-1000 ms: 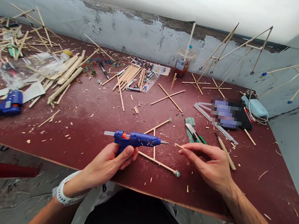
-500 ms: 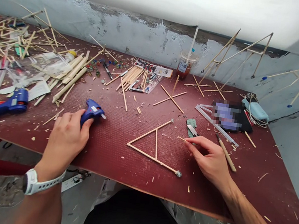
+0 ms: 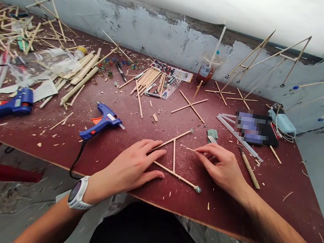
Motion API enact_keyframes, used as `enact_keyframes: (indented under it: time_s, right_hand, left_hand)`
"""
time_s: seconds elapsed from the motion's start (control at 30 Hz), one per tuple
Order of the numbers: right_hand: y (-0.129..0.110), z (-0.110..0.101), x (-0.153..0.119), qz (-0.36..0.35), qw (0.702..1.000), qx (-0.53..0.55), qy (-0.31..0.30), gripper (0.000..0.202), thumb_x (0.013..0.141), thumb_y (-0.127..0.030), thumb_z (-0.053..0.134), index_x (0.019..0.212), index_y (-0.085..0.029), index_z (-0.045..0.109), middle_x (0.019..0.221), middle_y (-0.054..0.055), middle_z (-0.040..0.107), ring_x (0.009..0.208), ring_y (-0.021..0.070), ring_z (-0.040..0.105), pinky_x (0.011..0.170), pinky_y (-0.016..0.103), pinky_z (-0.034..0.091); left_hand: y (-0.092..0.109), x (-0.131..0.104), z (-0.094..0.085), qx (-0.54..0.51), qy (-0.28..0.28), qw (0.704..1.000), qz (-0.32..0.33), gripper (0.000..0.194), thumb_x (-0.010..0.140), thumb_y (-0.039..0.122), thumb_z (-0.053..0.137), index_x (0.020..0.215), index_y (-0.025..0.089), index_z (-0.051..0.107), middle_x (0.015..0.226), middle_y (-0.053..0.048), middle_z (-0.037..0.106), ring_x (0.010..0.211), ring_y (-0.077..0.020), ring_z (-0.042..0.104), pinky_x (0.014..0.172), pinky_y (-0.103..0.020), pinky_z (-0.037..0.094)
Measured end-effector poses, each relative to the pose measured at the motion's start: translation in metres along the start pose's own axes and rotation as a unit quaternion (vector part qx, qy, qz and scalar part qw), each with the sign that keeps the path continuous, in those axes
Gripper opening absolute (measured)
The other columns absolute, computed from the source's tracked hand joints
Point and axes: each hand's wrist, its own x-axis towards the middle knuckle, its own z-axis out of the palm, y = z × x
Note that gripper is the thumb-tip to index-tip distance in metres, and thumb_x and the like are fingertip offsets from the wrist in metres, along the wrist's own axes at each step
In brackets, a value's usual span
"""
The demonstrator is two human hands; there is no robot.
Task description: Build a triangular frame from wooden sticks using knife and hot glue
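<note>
An A-shaped frame of thin wooden sticks [image 3: 174, 156] lies flat near the table's front edge, a small round piece at the end of each long leg. My left hand [image 3: 136, 162] is over its pointed left end, fingers apart, holding nothing. Between thumb and fingertips my right hand [image 3: 222, 163] pinches a small thin stick [image 3: 190, 149], just right of the frame. A green pad [image 3: 212, 135] with a blade lies behind my right hand. The blue glue gun [image 3: 102, 121] rests on its side, left of my left hand, its cord hanging over the edge.
A second blue glue gun [image 3: 20, 104] lies far left beside wood strips [image 3: 80, 77] and plastic bags. Behind are a stick bundle [image 3: 151, 81], a crossed-stick piece [image 3: 191, 104] and a drink cup [image 3: 208, 69]. A wooden-handled tool [image 3: 249, 169] lies right; stick frames lean against the wall.
My left hand has let go of the blue glue gun and moved right to the frame's pointed end. My right hand, still pinching the small stick, has moved slightly toward the frame.
</note>
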Motion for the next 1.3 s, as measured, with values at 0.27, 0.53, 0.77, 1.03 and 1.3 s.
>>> enact_keyframes:
  time_s: [0.27,0.53,0.77,1.03,1.3]
  right_hand:
    - [-0.001,0.017,0.002,-0.017,0.998,-0.028,-0.056,0.015,0.102,-0.03,0.066,0.1,-0.023,0.079,0.096,0.005,0.075,0.074,0.0147,0.067,0.066,0.028,0.053]
    - [-0.002,0.019,-0.002,-0.047,0.996,-0.053,-0.062,0.013,0.101,-0.022,0.067,0.102,-0.021,0.08,0.097,0.004,0.073,0.078,0.0141,0.068,0.064,0.025,0.052]
    - [-0.001,0.02,0.0,-0.055,0.995,-0.053,-0.058,0.014,0.101,-0.022,0.067,0.103,-0.021,0.08,0.097,0.005,0.074,0.078,0.0143,0.07,0.064,0.024,0.053]
    - [0.001,0.022,0.001,-0.076,0.994,-0.057,-0.049,0.013,0.1,-0.02,0.068,0.103,-0.02,0.081,0.097,0.005,0.075,0.078,0.0143,0.071,0.068,0.025,0.053]
    - [0.002,0.023,0.002,-0.078,0.994,-0.053,-0.051,0.014,0.1,-0.019,0.068,0.103,-0.02,0.082,0.097,0.005,0.075,0.08,0.015,0.072,0.071,0.025,0.054]
  left_hand:
    - [-0.008,0.002,0.007,-0.026,0.042,0.999,0.008,0.039,0.101,0.041,0.067,0.128,0.014,0.064,0.141,-0.016,0.069,0.129,-0.0302,0.063,0.113,-0.051,0.054]
    - [-0.009,0.003,0.003,-0.035,0.051,0.998,0.008,0.036,0.1,0.038,0.07,0.125,0.014,0.062,0.136,-0.015,0.071,0.125,-0.0283,0.064,0.108,-0.048,0.057]
    - [-0.01,0.003,0.004,-0.038,0.048,0.998,0.007,0.037,0.1,0.038,0.071,0.127,0.015,0.061,0.138,-0.015,0.071,0.126,-0.0285,0.063,0.108,-0.048,0.058]
    - [-0.009,0.004,0.003,-0.038,0.047,0.998,0.005,0.037,0.099,0.039,0.071,0.126,0.015,0.06,0.138,-0.015,0.071,0.125,-0.0286,0.064,0.108,-0.048,0.058]
    - [-0.009,0.003,0.004,-0.039,0.047,0.998,0.009,0.038,0.099,0.038,0.071,0.126,0.013,0.062,0.137,-0.015,0.071,0.125,-0.0284,0.063,0.108,-0.048,0.058]
